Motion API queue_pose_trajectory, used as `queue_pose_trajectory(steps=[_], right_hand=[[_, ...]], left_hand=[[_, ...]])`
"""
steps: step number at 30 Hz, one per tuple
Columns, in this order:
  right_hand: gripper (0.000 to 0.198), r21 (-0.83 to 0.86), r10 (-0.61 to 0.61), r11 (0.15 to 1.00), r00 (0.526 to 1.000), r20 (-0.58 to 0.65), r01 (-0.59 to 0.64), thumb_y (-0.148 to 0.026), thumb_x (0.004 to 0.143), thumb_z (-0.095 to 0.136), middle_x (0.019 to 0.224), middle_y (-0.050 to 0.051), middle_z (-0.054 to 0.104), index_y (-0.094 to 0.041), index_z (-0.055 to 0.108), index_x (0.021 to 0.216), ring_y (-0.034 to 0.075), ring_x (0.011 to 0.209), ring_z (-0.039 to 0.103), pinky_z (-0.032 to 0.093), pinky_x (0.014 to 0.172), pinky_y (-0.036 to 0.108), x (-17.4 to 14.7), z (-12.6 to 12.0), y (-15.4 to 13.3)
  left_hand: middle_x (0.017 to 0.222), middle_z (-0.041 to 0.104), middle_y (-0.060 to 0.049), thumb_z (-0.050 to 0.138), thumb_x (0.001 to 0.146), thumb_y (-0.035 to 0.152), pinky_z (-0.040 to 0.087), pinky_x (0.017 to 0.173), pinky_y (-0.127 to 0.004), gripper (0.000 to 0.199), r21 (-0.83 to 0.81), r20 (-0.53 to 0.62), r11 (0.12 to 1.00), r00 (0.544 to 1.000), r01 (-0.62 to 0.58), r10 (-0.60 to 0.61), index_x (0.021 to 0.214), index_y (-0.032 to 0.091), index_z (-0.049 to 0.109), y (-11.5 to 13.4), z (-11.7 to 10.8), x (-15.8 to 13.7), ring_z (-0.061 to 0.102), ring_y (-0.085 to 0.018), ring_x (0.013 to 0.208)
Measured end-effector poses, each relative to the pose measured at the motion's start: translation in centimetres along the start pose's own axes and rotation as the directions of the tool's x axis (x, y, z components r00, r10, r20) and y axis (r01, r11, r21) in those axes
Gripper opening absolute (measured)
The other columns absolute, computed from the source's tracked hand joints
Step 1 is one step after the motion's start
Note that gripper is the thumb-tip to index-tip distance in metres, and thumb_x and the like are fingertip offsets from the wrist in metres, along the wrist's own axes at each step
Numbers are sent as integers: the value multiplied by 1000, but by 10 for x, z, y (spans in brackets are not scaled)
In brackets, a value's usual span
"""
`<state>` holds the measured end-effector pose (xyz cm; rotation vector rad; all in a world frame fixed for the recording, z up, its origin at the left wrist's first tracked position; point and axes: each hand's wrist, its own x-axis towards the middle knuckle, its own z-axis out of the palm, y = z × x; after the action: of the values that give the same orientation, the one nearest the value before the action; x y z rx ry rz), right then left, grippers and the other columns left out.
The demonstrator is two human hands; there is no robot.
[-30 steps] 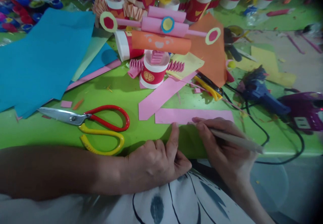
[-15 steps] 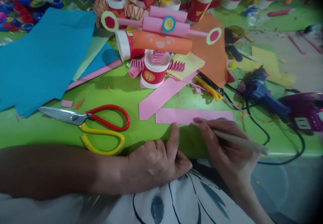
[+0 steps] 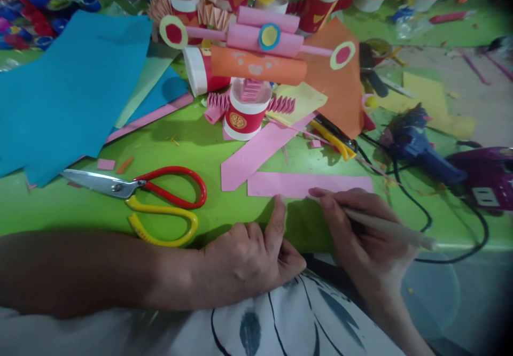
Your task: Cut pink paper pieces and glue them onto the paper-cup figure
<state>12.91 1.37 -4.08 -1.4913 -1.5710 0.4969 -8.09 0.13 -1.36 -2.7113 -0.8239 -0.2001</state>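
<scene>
The green worktop [image 3: 224,206] looks smooth and glossy like plastic on my feed, while the pink strip [image 3: 276,184] and blue sheets [image 3: 76,89] are matt paper and the pen [image 3: 380,223] has a smooth, dull finish. I make out shiny metal blades [image 3: 94,181] on the scissors [image 3: 124,188], with glossy, plastic-like handles [image 3: 172,169], a dull plastic glue gun [image 3: 430,157], and matt cloth [image 3: 224,326].

No word or number is legible. Beyond the left hand [image 3: 244,262], a round gold emblem [image 3: 238,121] stands on the red band of a small white paper cup [image 3: 253,118]. Left of that hand, faint marks on the yellow loop handle [image 3: 160,210] of steel-bladed scissors [image 3: 116,187] are unreadable.
</scene>
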Motion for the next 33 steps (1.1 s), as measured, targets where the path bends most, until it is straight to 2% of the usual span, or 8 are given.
queue_pose_trajectory(steps=[13,20,28,33], right_hand=[[5,-13,17,1000,1000,-5,-17,-23,91,78,92,6,82,-27,77,92,24,80,74,58,69,40,1,0,-3],[11,0,-11,1000,1000,15,11,-18,90,79,94,5,82,-28,77,94,22,81,74,56,70,37,1,-1,0],[9,2,-6,1000,1000,10,6,-20,92,77,95,2,82,-28,78,97,18,81,73,54,69,33,0,-1,1],[7,75,18,997,997,-79,-12,-20,90,80,89,3,81,-25,75,91,21,81,77,54,67,32,0,-1,5]], left_hand=[[131,72,-26,51,97,8,37,38,-23,12,0,-8,1000,1000,9,-9,91,19,51,2,2,0,57,-10,43],[129,73,-25,50,97,8,36,37,-23,13,1,-12,1000,1000,15,-15,91,20,51,2,1,0,55,-10,42],[131,72,-25,51,96,8,37,37,-23,13,-19,2,1000,1000,10,-10,92,20,52,2,1,-1,56,-10,42],[132,71,-26,51,96,9,37,37,-24,12,-21,-33,999,999,26,-26,92,21,52,3,5,-1,55,-11,42]])
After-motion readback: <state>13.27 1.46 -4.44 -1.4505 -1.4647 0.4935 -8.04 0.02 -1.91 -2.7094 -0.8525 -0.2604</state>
